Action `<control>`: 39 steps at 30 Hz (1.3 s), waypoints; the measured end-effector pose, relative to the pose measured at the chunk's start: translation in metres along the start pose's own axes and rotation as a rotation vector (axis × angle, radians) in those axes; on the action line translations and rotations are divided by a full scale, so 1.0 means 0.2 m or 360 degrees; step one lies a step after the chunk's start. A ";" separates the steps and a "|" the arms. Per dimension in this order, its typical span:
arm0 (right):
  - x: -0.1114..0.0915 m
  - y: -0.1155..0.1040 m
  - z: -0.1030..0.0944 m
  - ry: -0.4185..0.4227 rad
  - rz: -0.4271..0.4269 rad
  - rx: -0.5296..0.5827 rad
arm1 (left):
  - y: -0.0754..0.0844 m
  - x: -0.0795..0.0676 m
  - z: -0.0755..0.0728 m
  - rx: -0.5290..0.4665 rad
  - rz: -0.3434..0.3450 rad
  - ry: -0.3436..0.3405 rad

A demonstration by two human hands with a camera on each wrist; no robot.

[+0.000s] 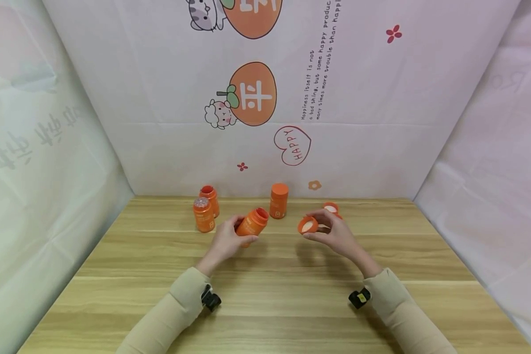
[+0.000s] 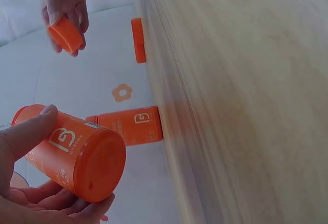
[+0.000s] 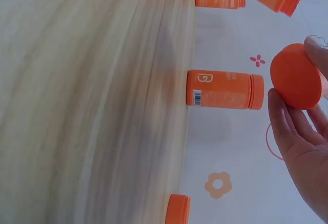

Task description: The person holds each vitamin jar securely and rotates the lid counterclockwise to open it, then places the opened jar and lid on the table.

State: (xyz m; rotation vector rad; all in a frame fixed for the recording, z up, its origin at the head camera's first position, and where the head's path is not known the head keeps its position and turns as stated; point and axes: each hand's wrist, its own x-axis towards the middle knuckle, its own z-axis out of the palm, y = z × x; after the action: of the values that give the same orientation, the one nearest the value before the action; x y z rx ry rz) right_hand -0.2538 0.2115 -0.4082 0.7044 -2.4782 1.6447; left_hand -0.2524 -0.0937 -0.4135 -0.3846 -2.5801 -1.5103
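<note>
My left hand (image 1: pixel 228 238) grips an orange bottle (image 1: pixel 253 222) that has no lid on and tilts to the right, its mouth facing up and right. In the left wrist view the thumb and fingers wrap around this bottle (image 2: pixel 72 152), with its base toward the camera. My right hand (image 1: pixel 336 236) pinches an orange lid (image 1: pixel 307 225) by its rim, the pale inside turned toward the head camera. The right wrist view shows the smooth outer top of that lid (image 3: pixel 296 76). Both hands are above the table, apart from each other.
A capped orange bottle (image 1: pixel 279 201) stands at the back middle. To the left stand an uncapped bottle (image 1: pixel 209 199) and one with a silvery top (image 1: pixel 203 215). Orange lids (image 1: pixel 331 208) lie behind my right hand. A printed white cloth (image 1: pixel 358 147) backs the wooden table (image 1: pixel 274 305).
</note>
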 end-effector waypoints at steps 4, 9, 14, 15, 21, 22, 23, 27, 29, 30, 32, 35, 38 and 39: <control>0.00 0.05 -0.01 0.0020 0.0028 -0.0007 | -0.02 0.00 -0.02 0.0037 -0.0013 0.0024; -0.01 0.07 -0.02 0.0029 0.0051 0.0002 | -0.04 0.00 -0.04 0.0021 -0.0033 0.0040; -0.02 0.03 -0.04 0.0032 0.0078 -0.0093 | -0.05 0.00 -0.06 0.0003 -0.0051 0.0058; -0.03 0.00 -0.04 0.0034 0.0087 -0.0127 | -0.06 0.00 -0.07 0.0012 -0.0056 0.0063; -0.04 -0.08 -0.05 0.0052 0.0142 -0.0292 | -0.07 0.01 -0.08 0.0055 -0.0073 0.0103; -0.04 -0.07 -0.05 0.0055 0.0136 -0.0310 | -0.07 0.01 -0.09 0.0055 -0.0073 0.0107; -0.03 -0.05 -0.05 0.0058 0.0135 -0.0312 | -0.08 0.01 -0.09 0.0057 -0.0081 0.0111; -0.02 0.07 -0.07 0.0062 0.0129 -0.0337 | -0.09 0.01 -0.11 0.0077 -0.0082 0.0123; -0.02 0.12 -0.08 0.0061 0.0144 -0.0353 | -0.09 0.01 -0.12 0.0096 -0.0079 0.0131; -0.02 0.14 -0.08 0.0060 0.0148 -0.0369 | -0.09 0.01 -0.12 0.0097 -0.0079 0.0136; -0.02 0.15 -0.09 0.0057 0.0151 -0.0402 | -0.10 0.01 -0.13 0.0101 -0.0087 0.0141; -0.02 0.16 -0.10 0.0071 0.0139 -0.0454 | -0.11 0.01 -0.15 0.0087 -0.0114 0.0134; -0.02 0.17 -0.10 0.0084 0.0116 -0.0517 | -0.12 0.01 -0.17 0.0084 -0.0138 0.0129; -0.01 0.18 -0.10 0.0085 0.0110 -0.0536 | -0.12 0.01 -0.17 0.0083 -0.0148 0.0128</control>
State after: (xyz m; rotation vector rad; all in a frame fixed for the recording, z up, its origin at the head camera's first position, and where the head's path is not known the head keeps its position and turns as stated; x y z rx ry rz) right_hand -0.2696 0.2420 -0.4305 0.5298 -2.6709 1.1981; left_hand -0.2624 -0.1344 -0.4161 -0.1962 -2.6014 -1.4520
